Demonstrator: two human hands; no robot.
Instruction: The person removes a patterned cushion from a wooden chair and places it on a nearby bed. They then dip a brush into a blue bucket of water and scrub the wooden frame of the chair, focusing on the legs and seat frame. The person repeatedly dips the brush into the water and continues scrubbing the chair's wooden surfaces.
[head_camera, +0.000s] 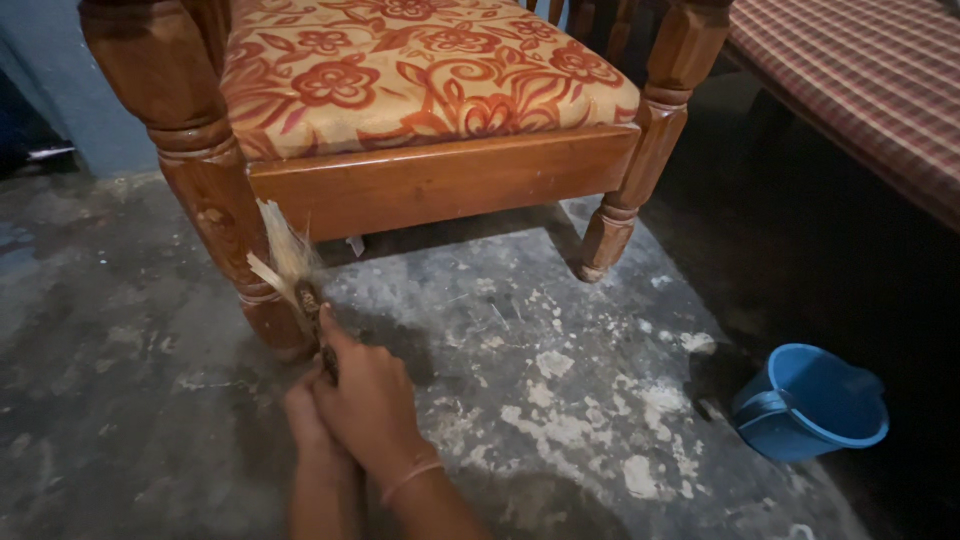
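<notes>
A worn grey concrete floor (560, 400), patched with pale flaking spots, fills the lower part of the head view. On it stands a wooden armchair with turned, reddish-brown legs (440, 180) and a padded seat cushion in cream cloth with a red and orange flower pattern (420, 70); its front left leg, as seen, (215, 210) comes down just above the hands, and the other front leg (625, 190) stands well apart to the right. At the upper right edge runs a slab covered in red and cream checked cloth (860, 90), with deep shadow beneath it. A round blue plastic bucket with a handle (810, 400) sits on the floor at the lower right, well apart from the chair and the hands.

Both forearms reach in from the bottom edge, close together. The right hand (370, 405), with a thin band at the wrist, is closed around the dark handle of a small hand broom of pale straw-coloured fibres (290, 265). The left hand (305, 410) lies just beside and partly under it, mostly hidden; it seems to grip the same handle, though I cannot tell for sure. The broom's pale fibres point up and away, lying against the near chair leg, just below the seat rail
</notes>
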